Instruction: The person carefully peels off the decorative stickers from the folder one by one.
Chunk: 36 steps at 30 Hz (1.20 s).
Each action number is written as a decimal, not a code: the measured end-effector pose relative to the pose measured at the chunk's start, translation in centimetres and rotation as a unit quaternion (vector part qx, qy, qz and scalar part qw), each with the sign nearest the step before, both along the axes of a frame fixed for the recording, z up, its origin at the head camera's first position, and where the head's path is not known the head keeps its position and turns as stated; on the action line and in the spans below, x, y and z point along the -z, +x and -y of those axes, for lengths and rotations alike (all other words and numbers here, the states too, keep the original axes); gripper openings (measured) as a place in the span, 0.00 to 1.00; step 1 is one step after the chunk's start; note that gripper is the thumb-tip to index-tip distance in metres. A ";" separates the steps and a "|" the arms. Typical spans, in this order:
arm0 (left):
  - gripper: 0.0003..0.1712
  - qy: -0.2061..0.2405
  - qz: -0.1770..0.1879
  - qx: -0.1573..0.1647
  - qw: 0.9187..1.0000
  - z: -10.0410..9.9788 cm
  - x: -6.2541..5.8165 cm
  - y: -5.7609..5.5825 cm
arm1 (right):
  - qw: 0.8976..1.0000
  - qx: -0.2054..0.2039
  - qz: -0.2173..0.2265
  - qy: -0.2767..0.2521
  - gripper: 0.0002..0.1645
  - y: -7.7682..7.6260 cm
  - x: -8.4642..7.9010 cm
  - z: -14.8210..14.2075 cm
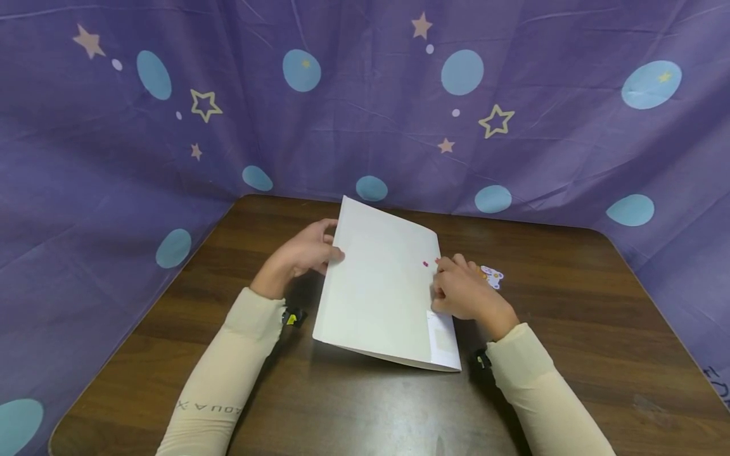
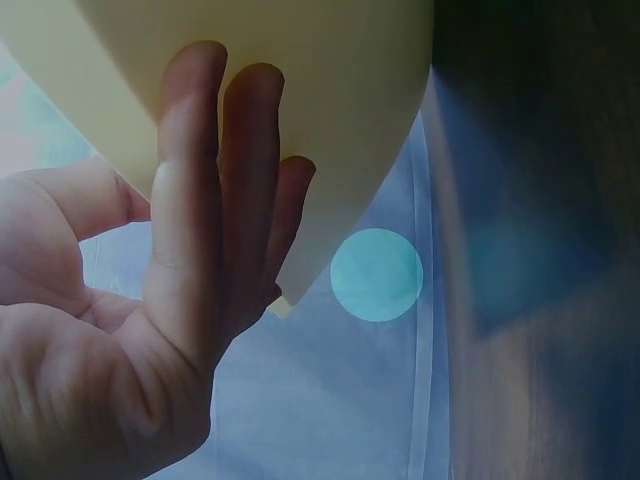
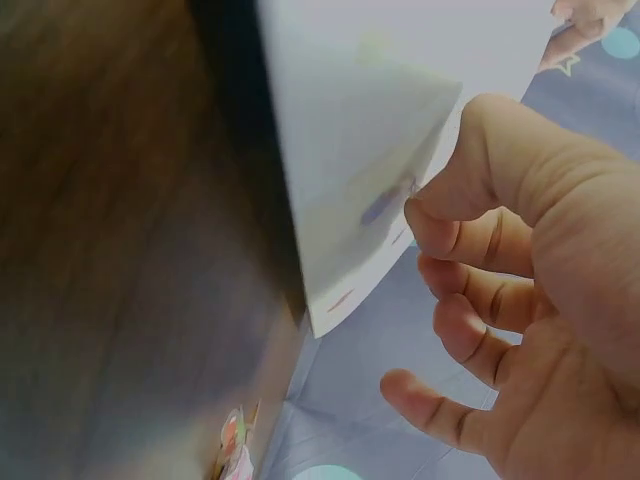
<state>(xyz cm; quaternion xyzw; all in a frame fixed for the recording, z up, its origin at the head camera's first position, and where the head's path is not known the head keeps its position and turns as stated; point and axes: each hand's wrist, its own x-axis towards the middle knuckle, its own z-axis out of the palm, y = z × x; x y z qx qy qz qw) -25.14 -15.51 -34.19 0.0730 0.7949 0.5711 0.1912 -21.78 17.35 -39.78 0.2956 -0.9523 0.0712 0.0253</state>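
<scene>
A large white paper folder (image 1: pixel 376 285) is held tilted above the table, with a pale rectangular label (image 1: pixel 443 339) at its lower right and a small red mark (image 1: pixel 425 264) near its right edge. My left hand (image 1: pixel 310 249) grips the left edge, thumb on the front. In the left wrist view, the long fingers (image 2: pixel 190 200) lie extended against the folder's back (image 2: pixel 350 90). At the right edge, my right hand (image 1: pixel 464 290) pinches the folder between thumb and index finger; its other fingers are loosely bent. The right wrist view shows a triangular flap (image 3: pixel 400 130) beside that pinch.
A small cartoon cut-out (image 1: pixel 492 277) lies on the brown wooden table (image 1: pixel 570 316), just beyond the right hand. Behind the table hangs a purple curtain (image 1: pixel 365 126) with stars and blue ovals. Dark wrist devices (image 1: pixel 294 316) show under both cuffs.
</scene>
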 end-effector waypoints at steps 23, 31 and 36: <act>0.47 0.001 -0.001 0.002 1.000 -0.1 0.0 -0.1 | 0.994 0.073 0.033 -0.069 0.07 -0.9 -1.6 -4.1; 0.47 0.006 0.000 0.003 1.000 0.0 0.0 -0.1 | 0.990 0.136 0.012 -0.043 0.15 -1.2 -1.8 -6.0; 0.47 0.010 0.001 0.005 1.000 0.1 0.0 -0.1 | 0.986 0.168 -0.004 -0.016 0.14 -1.3 -1.7 -7.1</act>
